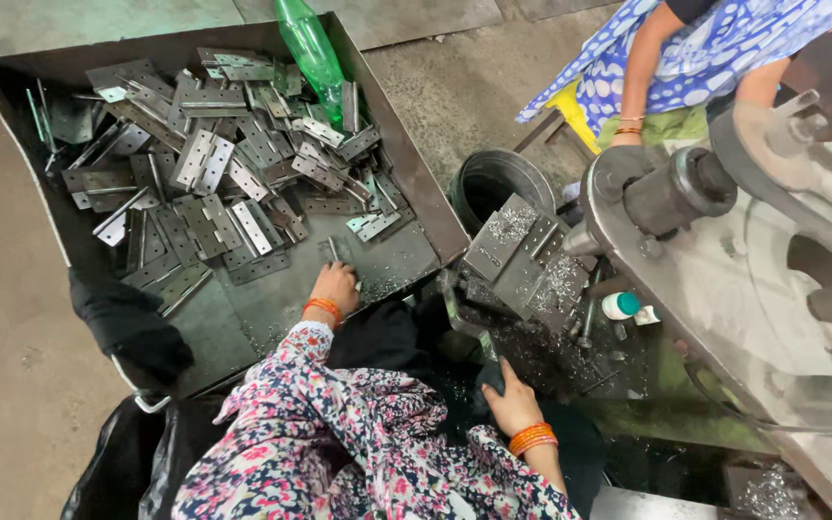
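My left hand (pixel 335 287), with an orange bangle at the wrist, reaches into a dark metal tray (pixel 406 173). Its fingers are closed on a small grey hinge plate (pixel 331 251) near the tray's front edge. Behind it lies a heap of several grey hinge plates (pixel 214 164) with punched holes. My right hand (pixel 508 397), also with orange bangles, rests low against the dark bed of a press machine (pixel 724 241). Its fingers curl over something dark that I cannot make out. Stepped metal tooling (pixel 522 255) covered in shavings sits just above that hand.
A green plastic bottle (pixel 311 48) leans in the tray's far corner. A black bucket (pixel 498 181) stands between tray and machine. A small white bottle with a teal cap (pixel 619 305) lies by the tooling. Another person's arm (pixel 639 82) shows at top right. Black cloth (pixel 129 325) drapes the tray's near-left edge.
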